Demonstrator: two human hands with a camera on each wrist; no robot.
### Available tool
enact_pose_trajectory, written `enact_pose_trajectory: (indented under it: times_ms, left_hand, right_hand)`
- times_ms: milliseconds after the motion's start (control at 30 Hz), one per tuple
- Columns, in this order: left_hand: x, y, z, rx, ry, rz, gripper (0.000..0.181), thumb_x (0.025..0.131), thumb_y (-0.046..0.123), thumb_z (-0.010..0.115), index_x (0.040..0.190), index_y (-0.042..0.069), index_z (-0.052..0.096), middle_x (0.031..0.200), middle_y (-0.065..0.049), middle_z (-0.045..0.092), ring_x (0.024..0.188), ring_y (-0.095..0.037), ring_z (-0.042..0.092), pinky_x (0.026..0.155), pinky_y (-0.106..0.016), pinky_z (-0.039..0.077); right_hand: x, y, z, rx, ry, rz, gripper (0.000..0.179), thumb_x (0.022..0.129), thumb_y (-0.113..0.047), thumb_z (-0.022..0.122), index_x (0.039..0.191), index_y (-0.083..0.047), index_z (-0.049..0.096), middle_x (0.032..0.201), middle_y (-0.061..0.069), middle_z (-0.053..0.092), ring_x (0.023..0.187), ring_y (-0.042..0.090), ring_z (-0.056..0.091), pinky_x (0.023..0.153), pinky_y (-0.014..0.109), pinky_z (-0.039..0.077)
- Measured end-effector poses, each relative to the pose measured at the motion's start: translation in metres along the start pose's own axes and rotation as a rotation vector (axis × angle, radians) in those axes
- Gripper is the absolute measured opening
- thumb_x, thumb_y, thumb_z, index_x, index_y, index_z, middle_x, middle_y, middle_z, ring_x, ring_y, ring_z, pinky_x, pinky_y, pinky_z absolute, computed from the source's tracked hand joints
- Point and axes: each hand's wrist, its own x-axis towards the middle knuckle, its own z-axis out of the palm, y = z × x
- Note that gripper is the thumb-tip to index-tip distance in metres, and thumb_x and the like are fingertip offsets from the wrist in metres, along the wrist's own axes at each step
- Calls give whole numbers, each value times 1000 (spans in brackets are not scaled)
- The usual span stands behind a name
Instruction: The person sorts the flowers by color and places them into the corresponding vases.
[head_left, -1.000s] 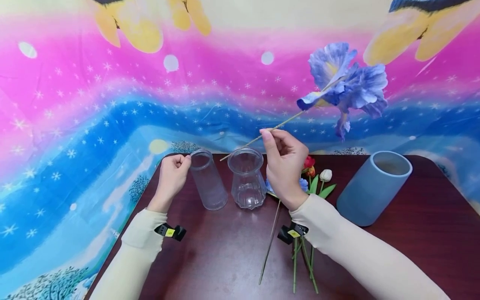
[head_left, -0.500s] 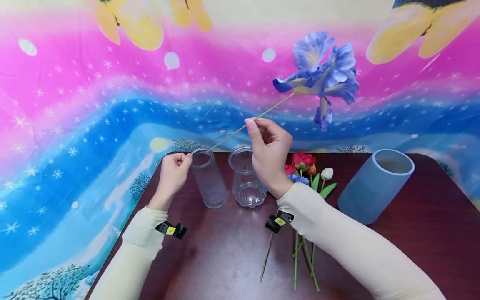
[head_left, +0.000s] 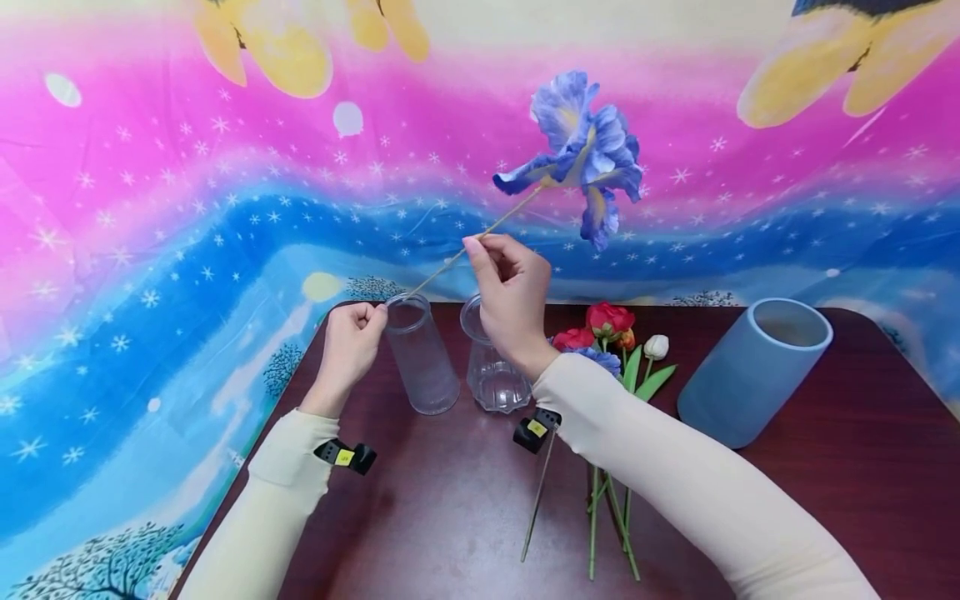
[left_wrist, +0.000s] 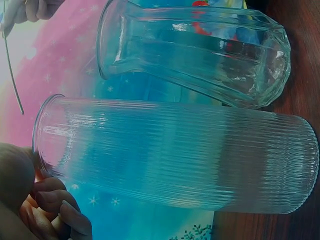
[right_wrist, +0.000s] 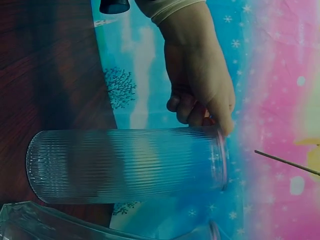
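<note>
Key rel.: low end of blue iris (head_left: pixel 592 154) vs. mouth of ribbed cylindrical glass vase (head_left: pixel 427 371). R hand (head_left: pixel 513 287) has fingers pinched on iris stem (head_left: pixel 438 271), approx. mid-length; bloom is up & right of the grip, bare end runs down & left. Both wrist views put the tip just above the vase rim, apart from it, not inside; exact depth over the opening hard to judge.

Axes differ: stem on a slant, vase upright on counter (head_left: pixel 450 500). So mouth lies below & left of R fingers, roughly along the stem's line.

L hand (head_left: pixel 348 346) is nearer the mouth: thumb & fingers pinch the rim on its left side, other fingers curled.

Fluted glass vase (head_left: pixel 501 387) just right of the ribbed one, rim partly hidden behind R hand in head view. Blue-grey vase (head_left: pixel 738 383) well apart, far R.
</note>
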Motion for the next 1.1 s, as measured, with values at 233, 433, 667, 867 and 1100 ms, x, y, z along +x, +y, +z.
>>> enact_pose_trajectory:
  times_ms: [233, 433, 667, 867, 1100]
  left_hand:
    - [0, 1, 1, -6, -6, -6, 44, 100, 15, 57, 58, 9, 45, 47, 8, 27, 44, -9, 26, 50, -27, 25]
    - [0, 2, 1, 2, -10, -19, 44, 100, 17, 57, 58, 10, 45, 47, 9, 27, 45, -10, 27, 50, -26, 25]
    - [-1, 3, 0, 4, -2, -21, 43, 99, 19, 58, 58, 10, 46, 46, 10, 27, 44, -12, 27, 48, -27, 25]
    - [-1, 2, 0, 3, 2, -26, 43, 99, 19, 57, 58, 11, 45, 46, 10, 27, 44, -11, 27, 48, -27, 25]
    - [-1, 2, 0, -2, -2, -27, 44, 100, 19, 57, 58, 10, 45, 46, 8, 27, 44, -10, 27, 49, -28, 26]
  right_hand:
    - [-1, 7, 7, 1, 15, 97, 18, 96, -14, 69, 98, 3, 76, 61, -4, 51, 54, 6, 38, 51, 21, 30]
    - [-4, 14, 12, 40, 31, 165, 17, 96, -13, 70, 95, 3, 76, 59, -7, 47, 54, 7, 35, 52, 22, 29]
    - [-5, 16, 20, 24, 40, 230, 16, 95, -12, 70, 92, 3, 76, 62, -6, 44, 54, 7, 32, 51, 22, 28]
    - [-6, 18, 20, -17, 28, 285, 17, 97, -14, 67, 92, 1, 75, 62, -5, 42, 52, 8, 30, 51, 23, 28]
    - [-7, 19, 19, -118, -30, 306, 19, 98, -18, 66, 93, -1, 75, 60, -4, 38, 55, 12, 33, 54, 25, 29]
